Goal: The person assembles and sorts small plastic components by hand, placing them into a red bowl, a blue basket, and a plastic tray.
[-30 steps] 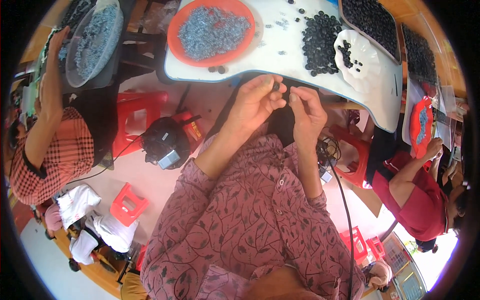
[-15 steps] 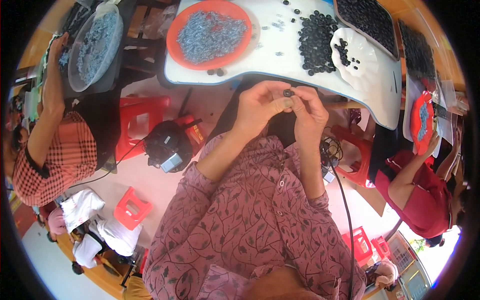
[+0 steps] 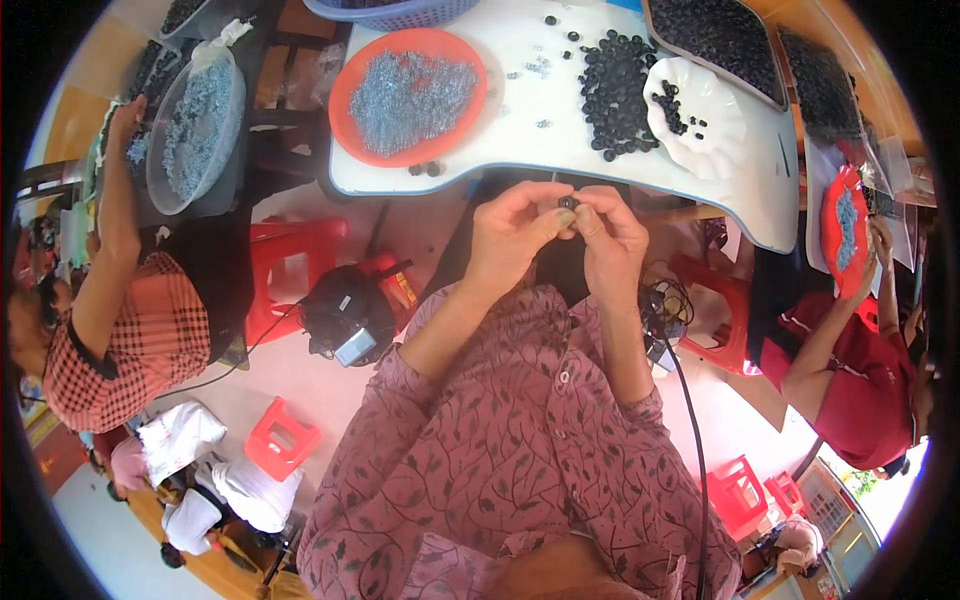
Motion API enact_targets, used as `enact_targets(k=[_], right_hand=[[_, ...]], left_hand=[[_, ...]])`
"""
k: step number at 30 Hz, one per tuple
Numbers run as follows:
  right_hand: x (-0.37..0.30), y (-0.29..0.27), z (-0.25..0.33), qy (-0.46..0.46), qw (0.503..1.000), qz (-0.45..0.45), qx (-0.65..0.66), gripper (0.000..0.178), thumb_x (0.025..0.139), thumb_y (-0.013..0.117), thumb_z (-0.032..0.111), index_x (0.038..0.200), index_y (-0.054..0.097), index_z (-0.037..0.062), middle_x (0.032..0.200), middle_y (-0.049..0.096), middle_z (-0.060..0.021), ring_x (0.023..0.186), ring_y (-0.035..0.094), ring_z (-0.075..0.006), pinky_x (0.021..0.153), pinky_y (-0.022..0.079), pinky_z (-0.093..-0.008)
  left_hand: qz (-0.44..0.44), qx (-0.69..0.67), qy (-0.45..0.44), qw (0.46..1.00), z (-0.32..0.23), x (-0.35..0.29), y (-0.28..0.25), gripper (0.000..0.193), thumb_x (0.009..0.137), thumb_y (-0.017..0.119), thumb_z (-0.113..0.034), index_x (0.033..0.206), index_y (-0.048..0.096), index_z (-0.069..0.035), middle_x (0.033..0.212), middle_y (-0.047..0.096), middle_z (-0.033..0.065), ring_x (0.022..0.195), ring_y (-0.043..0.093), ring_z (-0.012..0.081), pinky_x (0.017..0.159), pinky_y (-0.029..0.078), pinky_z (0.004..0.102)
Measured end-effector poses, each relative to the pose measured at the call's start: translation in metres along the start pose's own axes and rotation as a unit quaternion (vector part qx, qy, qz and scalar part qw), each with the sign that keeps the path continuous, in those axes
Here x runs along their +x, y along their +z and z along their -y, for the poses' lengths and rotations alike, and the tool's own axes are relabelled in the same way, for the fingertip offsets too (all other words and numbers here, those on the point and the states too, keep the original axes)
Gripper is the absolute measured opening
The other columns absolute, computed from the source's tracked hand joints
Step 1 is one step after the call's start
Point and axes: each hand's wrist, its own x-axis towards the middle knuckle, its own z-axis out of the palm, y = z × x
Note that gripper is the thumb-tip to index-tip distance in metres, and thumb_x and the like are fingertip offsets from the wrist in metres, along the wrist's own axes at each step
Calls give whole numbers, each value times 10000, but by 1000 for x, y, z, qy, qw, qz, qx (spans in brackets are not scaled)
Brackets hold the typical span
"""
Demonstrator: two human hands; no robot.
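Above my lap, just off the table's near edge, a small round black part sits between both hands' fingertips. My left hand pinches it with thumb and forefinger. From the other side, my right hand closes its thumb and fingers on the same part. Exactly what kind of part it is cannot be made out. On the table beyond, an orange-red plate bears a heap of tiny silvery-blue pieces. Many similar black round parts are spread out to the right of it.
A white scalloped dish with a few black pieces overlaps the white table. Behind it lies a tray of black parts. A blue basket stands at the far edge. Co-workers sit left and right; red stools stand on the floor.
The view has shifted, bringing the blue basket into sight at the top. Both hands still hold the black part, now turned a little, with the fingers slightly rearranged around it.
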Motion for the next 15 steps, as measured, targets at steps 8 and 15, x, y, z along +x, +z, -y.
enact_targets(k=[8,15], right_hand=[[3,-11,1,63,991,25,112,36,873,672,12,898,659,-10,870,595,-33,752,562,-106,653,469,-250],[4,-12,0,110,983,17,145,46,865,676,13,881,648,-20,841,607,-37,713,545,-105,647,447,-251]], left_hand=[[41,-53,-59,996,4,3,-5,218,918,600,30,1133,631,45,917,670,84,771,647,138,729,537,257],[77,-44,-99,991,0,14,-13,222,935,592,-22,1145,630,41,915,675,107,733,655,153,698,572,302]])
